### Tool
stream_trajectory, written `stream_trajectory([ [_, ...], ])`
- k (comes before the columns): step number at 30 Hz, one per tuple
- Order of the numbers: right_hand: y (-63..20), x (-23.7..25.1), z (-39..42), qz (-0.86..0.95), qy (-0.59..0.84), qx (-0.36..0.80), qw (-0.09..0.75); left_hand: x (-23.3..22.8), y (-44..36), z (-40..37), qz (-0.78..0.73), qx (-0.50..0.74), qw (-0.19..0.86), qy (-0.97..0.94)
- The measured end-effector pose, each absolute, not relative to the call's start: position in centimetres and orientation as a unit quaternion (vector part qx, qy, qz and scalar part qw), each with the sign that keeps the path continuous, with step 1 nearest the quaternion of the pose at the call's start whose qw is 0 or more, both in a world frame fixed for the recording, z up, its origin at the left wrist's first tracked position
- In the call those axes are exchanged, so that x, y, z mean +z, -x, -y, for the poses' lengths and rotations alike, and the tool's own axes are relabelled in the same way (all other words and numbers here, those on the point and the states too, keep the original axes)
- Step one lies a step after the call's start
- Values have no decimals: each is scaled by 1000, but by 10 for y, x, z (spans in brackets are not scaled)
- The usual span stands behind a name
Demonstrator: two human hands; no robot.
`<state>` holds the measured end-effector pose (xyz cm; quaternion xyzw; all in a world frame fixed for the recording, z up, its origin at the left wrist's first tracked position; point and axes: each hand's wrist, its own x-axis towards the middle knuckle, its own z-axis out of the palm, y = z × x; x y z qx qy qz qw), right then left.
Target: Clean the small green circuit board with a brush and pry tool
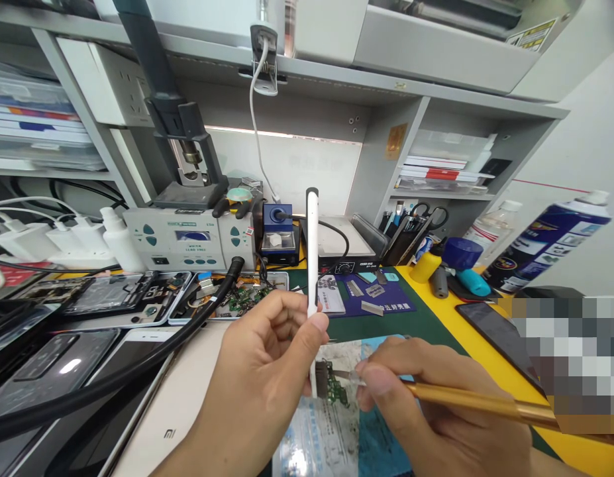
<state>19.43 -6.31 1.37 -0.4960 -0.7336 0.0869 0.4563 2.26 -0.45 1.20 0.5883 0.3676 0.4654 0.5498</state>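
My left hand (259,358) holds a white phone (312,252) upright and edge-on, thumb pressed against its side. A small green circuit board (336,387) hangs at the phone's lower end. My right hand (426,397) grips a gold-handled tool (480,402) like a pen, its tip pointing left at that small board. Both hands hover over a printed plastic bag (331,430) lying on the dark green mat (426,328).
A grey rework station (187,238) and a blue soldering-iron stand (277,232) sit at the back. Opened phones (112,298) and a black hose (138,371) fill the left. A spray can (550,242), a bottle and a dark phone (500,334) lie right, on the yellow table.
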Motion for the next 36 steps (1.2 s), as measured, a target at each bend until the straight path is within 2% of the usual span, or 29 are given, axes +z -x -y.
stream_trajectory([
  [36, -194, 16, 63, 735, 494, 80, 456, 11, -21, 4, -361, 465, 557, -585],
])
